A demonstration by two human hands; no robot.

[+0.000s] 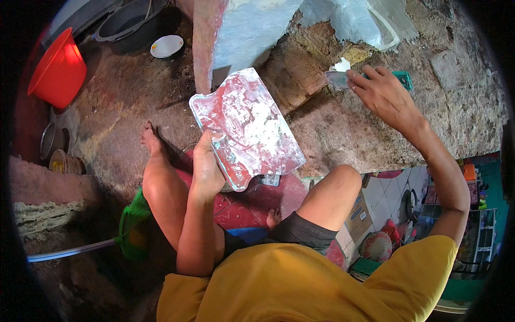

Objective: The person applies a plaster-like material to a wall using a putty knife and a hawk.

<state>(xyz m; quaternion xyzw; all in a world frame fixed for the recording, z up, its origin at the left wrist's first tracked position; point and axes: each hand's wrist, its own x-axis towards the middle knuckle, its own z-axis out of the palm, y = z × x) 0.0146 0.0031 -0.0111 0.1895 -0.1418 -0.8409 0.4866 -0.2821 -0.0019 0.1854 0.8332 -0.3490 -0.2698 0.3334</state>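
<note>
My left hand [208, 167] grips the near left edge of a red plaster board [236, 161], thumb on top. White putty [260, 126] is smeared over the board, thickest toward its middle. Off to the right, my right hand [387, 97] is closed on a scraper [337, 80] with a green handle. Its blade points left, with white putty at the tip, close to the rough brown wall [370, 129]. The hand covers part of the handle. Whether the blade touches the wall I cannot tell. Pale blue-white coating [252, 32] covers the wall's corner beyond the board.
A red bucket [59, 70], a dark basin [126, 24] and a white plate [167, 46] stand at the far left. Green netting [134, 220] hangs beside my left leg, near a pale pipe [72, 251]. Household items and a rack [483, 236] lie at the lower right.
</note>
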